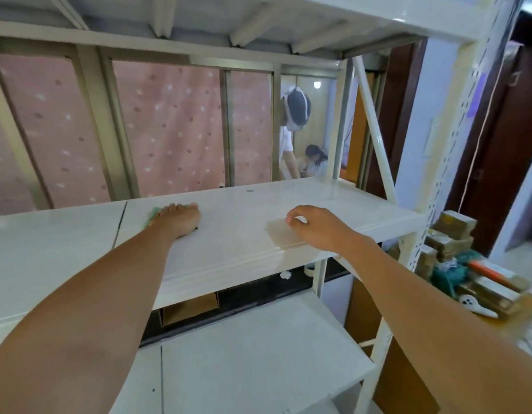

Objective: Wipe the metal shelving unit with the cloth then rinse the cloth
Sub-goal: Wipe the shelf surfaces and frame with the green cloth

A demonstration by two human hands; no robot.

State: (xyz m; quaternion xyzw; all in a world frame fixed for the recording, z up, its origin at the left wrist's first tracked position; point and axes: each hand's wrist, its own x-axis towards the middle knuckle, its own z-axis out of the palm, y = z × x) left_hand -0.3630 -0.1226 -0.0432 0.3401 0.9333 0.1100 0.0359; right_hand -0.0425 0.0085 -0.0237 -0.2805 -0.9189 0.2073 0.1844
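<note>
A white metal shelving unit fills the view, and its middle shelf (246, 231) lies in front of me. My left hand (178, 219) presses flat on a green cloth (152, 215) on that shelf, left of centre. Only the cloth's left edge shows from under my fingers. My right hand (315, 225) rests near the shelf's front edge, to the right, fingers loosely curled, holding nothing.
A lower shelf (258, 354) lies below and an upper one (199, 22) overhead. A perforated upright post (456, 150) stands at right. Stacked boxes and clutter (474, 270) sit beyond it. Pink curtained windows (169, 130) are behind, where two people (294, 135) show through a gap.
</note>
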